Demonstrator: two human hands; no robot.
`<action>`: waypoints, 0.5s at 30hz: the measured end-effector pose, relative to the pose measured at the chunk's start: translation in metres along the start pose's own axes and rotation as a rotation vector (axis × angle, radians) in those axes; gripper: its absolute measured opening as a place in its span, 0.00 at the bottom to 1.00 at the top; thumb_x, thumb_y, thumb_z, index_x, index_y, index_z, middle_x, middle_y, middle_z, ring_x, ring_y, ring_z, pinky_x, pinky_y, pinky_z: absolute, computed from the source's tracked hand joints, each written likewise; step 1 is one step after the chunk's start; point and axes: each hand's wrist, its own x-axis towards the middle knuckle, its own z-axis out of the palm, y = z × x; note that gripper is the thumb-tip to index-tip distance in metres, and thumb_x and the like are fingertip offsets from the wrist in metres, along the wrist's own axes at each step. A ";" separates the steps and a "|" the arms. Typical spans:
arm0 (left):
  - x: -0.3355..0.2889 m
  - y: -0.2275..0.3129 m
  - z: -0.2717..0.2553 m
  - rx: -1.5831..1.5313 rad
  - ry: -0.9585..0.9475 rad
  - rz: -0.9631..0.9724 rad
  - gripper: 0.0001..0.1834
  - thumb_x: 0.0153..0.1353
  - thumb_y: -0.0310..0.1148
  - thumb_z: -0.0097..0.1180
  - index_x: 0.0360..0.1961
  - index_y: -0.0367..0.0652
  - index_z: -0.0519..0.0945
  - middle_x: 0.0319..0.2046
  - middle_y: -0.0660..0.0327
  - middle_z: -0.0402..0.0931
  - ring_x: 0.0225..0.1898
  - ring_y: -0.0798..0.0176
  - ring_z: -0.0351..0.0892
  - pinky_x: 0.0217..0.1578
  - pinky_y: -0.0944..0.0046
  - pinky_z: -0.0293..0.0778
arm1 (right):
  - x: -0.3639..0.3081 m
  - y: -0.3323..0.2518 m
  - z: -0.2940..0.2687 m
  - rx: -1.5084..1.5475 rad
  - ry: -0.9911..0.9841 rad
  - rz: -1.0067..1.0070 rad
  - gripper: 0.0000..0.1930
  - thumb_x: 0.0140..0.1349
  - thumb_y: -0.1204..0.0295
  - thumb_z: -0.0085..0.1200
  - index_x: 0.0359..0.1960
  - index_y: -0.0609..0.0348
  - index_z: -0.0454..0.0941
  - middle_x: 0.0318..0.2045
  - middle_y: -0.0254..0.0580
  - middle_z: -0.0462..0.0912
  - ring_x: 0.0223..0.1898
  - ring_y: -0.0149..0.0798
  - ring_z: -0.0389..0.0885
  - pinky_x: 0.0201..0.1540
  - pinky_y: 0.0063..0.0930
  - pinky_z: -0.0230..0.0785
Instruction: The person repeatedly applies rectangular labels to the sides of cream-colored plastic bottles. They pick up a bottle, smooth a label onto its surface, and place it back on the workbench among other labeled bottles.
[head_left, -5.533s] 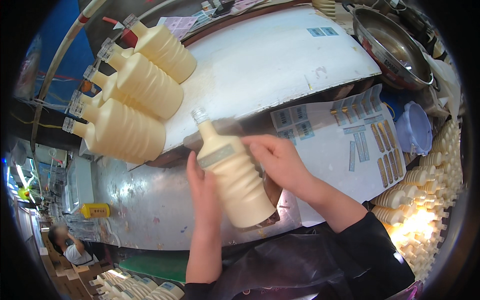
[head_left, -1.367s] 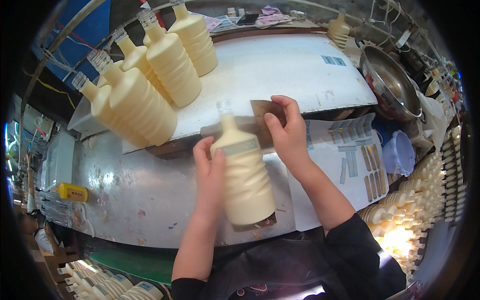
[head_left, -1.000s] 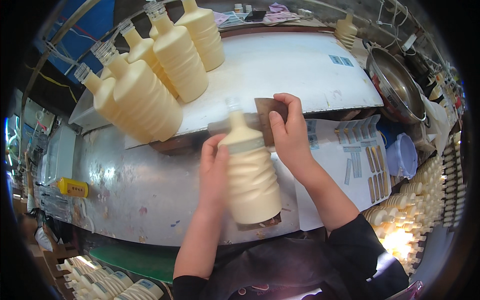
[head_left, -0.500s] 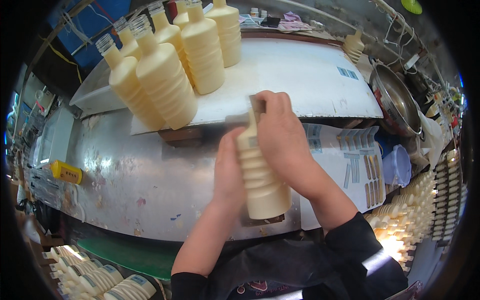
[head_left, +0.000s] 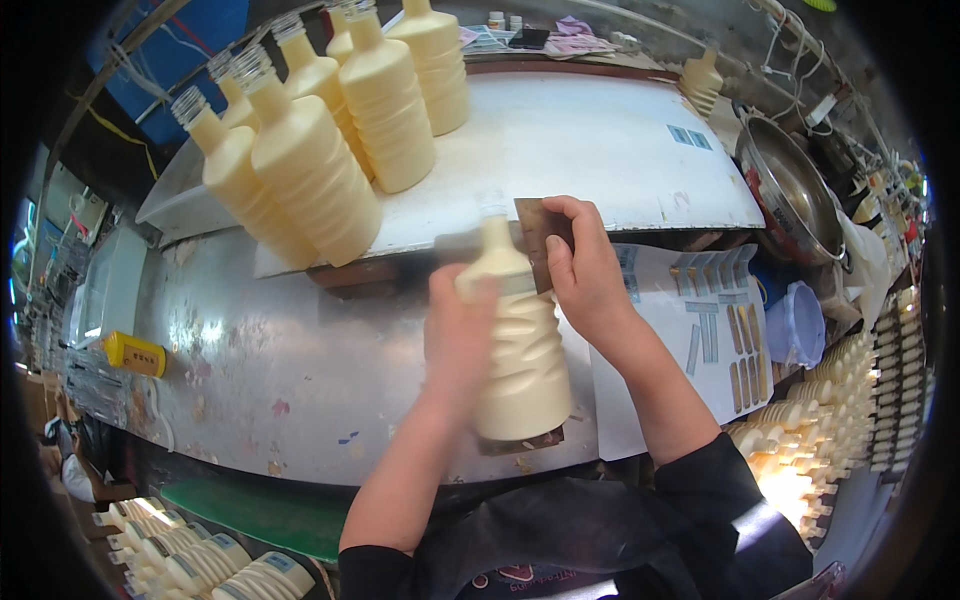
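A cream-coloured bottle [head_left: 520, 360] with a wavy ribbed body and clear neck stands tilted in front of me, a grey-blue label on its shoulder. My left hand [head_left: 460, 325], smeared by motion, grips its left side. Between the thumb and fingers of my right hand [head_left: 590, 265] is a thin brown rectangular plate [head_left: 537, 240], its edge close to the bottle's right shoulder. A small dark base [head_left: 552, 438] shows under the bottle. Several similar bottles [head_left: 315, 170] stand together at the far left, on and around the white board [head_left: 580, 130].
Right of the metal table [head_left: 270, 400], a white sheet [head_left: 625, 400] carries labels and several thin tan strips. Beyond it are a lilac bucket [head_left: 797, 325], a metal basin [head_left: 790, 190] and stacked bottles [head_left: 800, 440]. A yellow container [head_left: 135, 354] lies at the left.
My right hand has shifted right, away from the bottle's side, with the brown plate now in plain sight. The left hand has moved over the bottle's front. The bottle appears turned.
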 end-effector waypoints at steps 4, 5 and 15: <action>-0.003 0.003 -0.003 -0.065 -0.025 0.082 0.20 0.80 0.45 0.45 0.59 0.39 0.69 0.49 0.59 0.74 0.48 0.67 0.72 0.54 0.64 0.70 | -0.006 0.024 -0.002 0.106 0.071 0.026 0.22 0.70 0.77 0.46 0.65 0.58 0.65 0.57 0.57 0.74 0.55 0.57 0.77 0.61 0.44 0.70; -0.001 0.000 -0.003 0.006 0.053 0.136 0.22 0.74 0.44 0.50 0.60 0.39 0.71 0.51 0.45 0.80 0.52 0.48 0.80 0.56 0.53 0.73 | -0.006 0.021 -0.006 0.163 0.092 0.079 0.21 0.70 0.76 0.48 0.65 0.58 0.67 0.56 0.56 0.76 0.55 0.55 0.79 0.60 0.43 0.70; 0.000 0.032 0.005 0.336 0.076 0.164 0.24 0.68 0.45 0.59 0.55 0.38 0.72 0.47 0.44 0.80 0.48 0.46 0.82 0.51 0.51 0.76 | -0.010 -0.004 -0.012 0.229 -0.177 0.537 0.15 0.65 0.63 0.65 0.44 0.61 0.83 0.25 0.27 0.79 0.28 0.21 0.74 0.32 0.21 0.68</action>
